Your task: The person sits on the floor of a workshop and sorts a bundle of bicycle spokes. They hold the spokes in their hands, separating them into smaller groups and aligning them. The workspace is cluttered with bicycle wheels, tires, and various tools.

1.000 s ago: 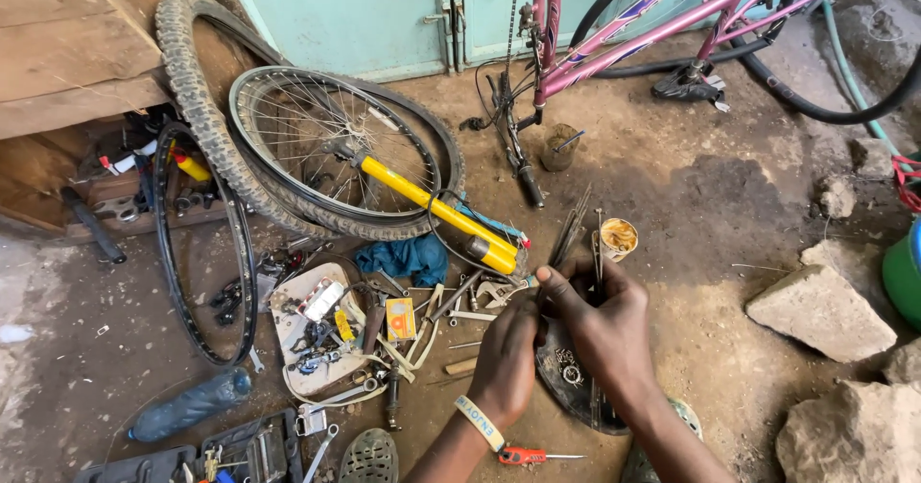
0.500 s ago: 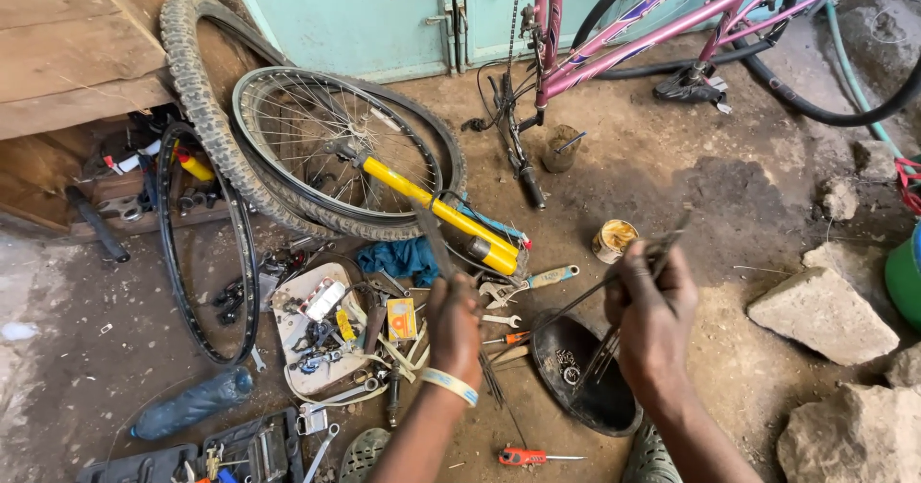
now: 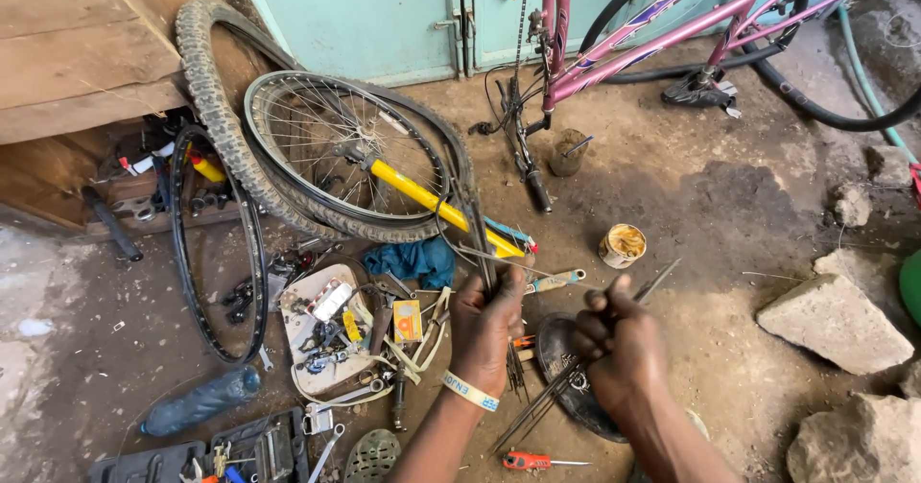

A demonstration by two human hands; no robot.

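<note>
So the big stuff first: pink bike frame runs across the top right of the frame, and a knobby tyre plus a spoked wheel lean against the wooden boards at upper left, with a yellow pump lying across the wheel. None of that has budged over the last second. A bare black rim stands at mid left, and a couple of rocks sit at the right edge.

What did change is the hands. A second ago they were bunched together low over the black dish on the floor, lower centre. Half a second ago they'd split apart, and now both are lifted a bit and each has its own share of the spokes. The left hand is closed around a bundle of spokes that points up toward the wheel; the right hand is fisted around a second bundle that slants from lower left up to the right, tips poking out past the knuckles. So the one clump looks to have been divided into two, which reads to me like sorting or counting them out, though I can't tell how many are in each.

Smaller bits: blue rag just above the left hand, little tin of grease upper right of the hands, a white tray of odds and ends to the left, red-handled screwdriver at the bottom.
</note>
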